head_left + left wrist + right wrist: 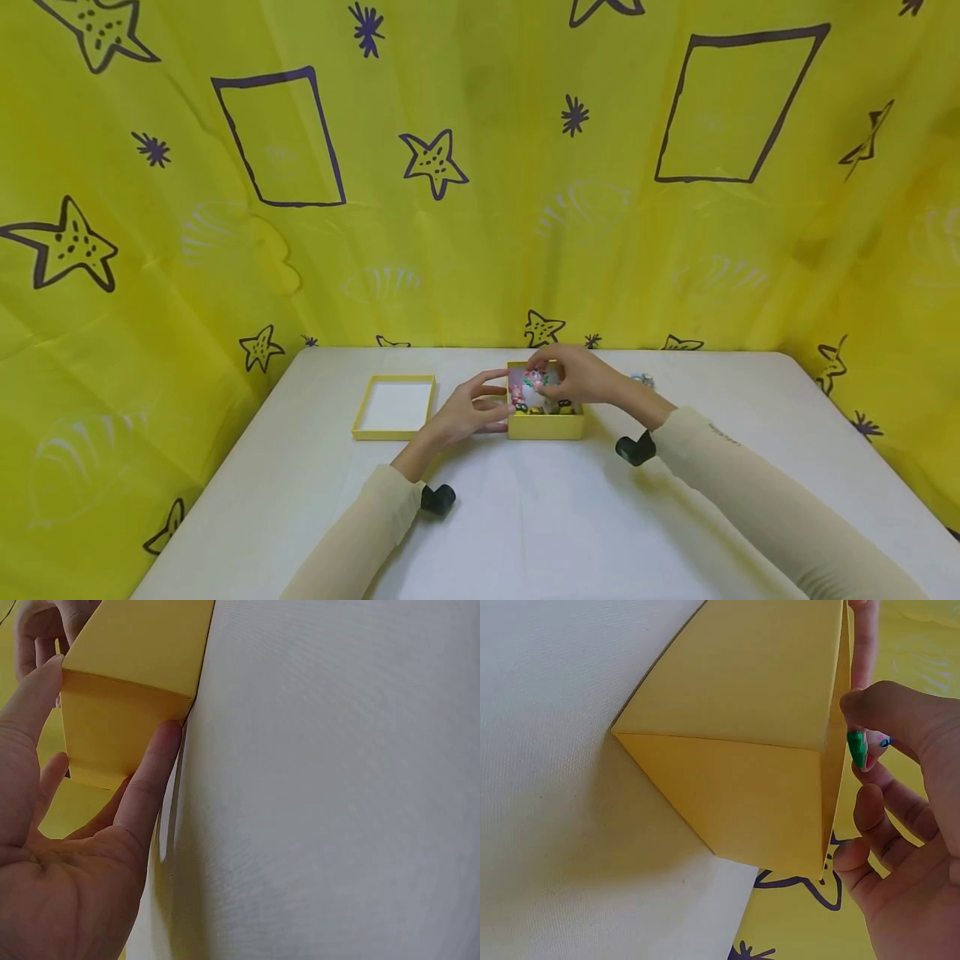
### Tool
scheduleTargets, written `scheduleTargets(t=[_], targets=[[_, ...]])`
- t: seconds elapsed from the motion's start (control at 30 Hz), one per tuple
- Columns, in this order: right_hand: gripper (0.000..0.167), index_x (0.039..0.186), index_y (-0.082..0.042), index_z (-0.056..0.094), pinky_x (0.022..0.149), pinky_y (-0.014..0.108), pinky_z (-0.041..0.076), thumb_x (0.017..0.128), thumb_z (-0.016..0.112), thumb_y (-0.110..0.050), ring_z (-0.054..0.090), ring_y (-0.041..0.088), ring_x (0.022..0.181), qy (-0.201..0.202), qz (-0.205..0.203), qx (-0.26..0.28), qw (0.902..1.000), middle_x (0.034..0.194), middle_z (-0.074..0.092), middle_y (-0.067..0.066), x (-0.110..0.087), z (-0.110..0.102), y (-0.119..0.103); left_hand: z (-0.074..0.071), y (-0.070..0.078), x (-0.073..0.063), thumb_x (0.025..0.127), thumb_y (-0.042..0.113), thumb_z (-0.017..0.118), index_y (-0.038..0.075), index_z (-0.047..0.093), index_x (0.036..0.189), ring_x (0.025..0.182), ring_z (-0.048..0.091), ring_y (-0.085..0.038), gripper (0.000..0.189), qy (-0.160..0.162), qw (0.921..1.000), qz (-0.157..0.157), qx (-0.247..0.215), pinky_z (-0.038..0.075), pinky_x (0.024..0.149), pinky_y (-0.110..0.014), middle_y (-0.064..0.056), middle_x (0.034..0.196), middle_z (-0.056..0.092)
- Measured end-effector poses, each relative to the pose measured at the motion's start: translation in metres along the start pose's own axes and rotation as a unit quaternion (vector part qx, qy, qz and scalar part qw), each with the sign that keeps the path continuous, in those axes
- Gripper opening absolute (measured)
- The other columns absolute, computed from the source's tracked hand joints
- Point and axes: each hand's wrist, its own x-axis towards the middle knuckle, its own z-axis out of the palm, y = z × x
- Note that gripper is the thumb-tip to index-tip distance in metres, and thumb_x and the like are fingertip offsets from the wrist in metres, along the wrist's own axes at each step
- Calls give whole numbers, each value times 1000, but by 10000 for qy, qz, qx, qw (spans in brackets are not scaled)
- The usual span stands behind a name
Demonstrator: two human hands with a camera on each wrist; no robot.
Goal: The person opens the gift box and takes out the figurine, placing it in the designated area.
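Note:
A yellow box (545, 427) stands on the table with small colourful figurines (534, 410) inside. My left hand (468, 410) rests its fingertips on the box's left side, fingers fairly straight, as the left wrist view shows. Above the box's opening, my right hand (576, 375) pinches a small figurine (859, 749) between thumb and fingers. Green, red and pinkish parts of it show in the right wrist view; the fingers hide the rest. A pink figurine (517, 393) is at the box's left inner side.
A shallow yellow-rimmed lid (393, 435) with a white inside lies left of the box. Behind the right wrist, a small bluish object (642, 379) sits partly hidden on the white table (495, 533). A yellow patterned curtain (480, 250) hangs behind the table and at both sides.

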Motion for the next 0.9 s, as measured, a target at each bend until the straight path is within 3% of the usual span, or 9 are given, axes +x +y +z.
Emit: scheduleTargets(t=[0.4, 0.7, 0.9], targets=[[31, 116, -12, 73, 63, 26, 47, 87, 83, -12, 51, 16, 75, 62, -39, 45, 10000, 101, 68, -1, -7, -5, 4, 1, 0, 1, 97, 5, 71, 13, 39, 158, 122, 63, -33, 69, -43, 9994, -23, -334, 61, 89, -45, -26, 148, 47], [30, 117, -9, 73, 62, 27, 47, 87, 81, -11, 54, 18, 72, 69, -122, 160, 9998, 104, 70, 1, -17, -18, 4, 0, -2, 3, 96, 7, 73, 14, 40, 158, 126, 61, -34, 70, 34, 10000, 8, -61, 61, 89, -41, -24, 146, 50], [31, 116, -11, 73, 64, 27, 48, 87, 82, -11, 56, 23, 76, 154, -140, 67, 9998, 101, 68, 0, -25, -26, 8, 0, -3, 3, 96, 8, 73, 18, 42, 157, 126, 61, -34, 69, 15, 9999, -28, -150, 61, 90, -43, -24, 147, 49]])
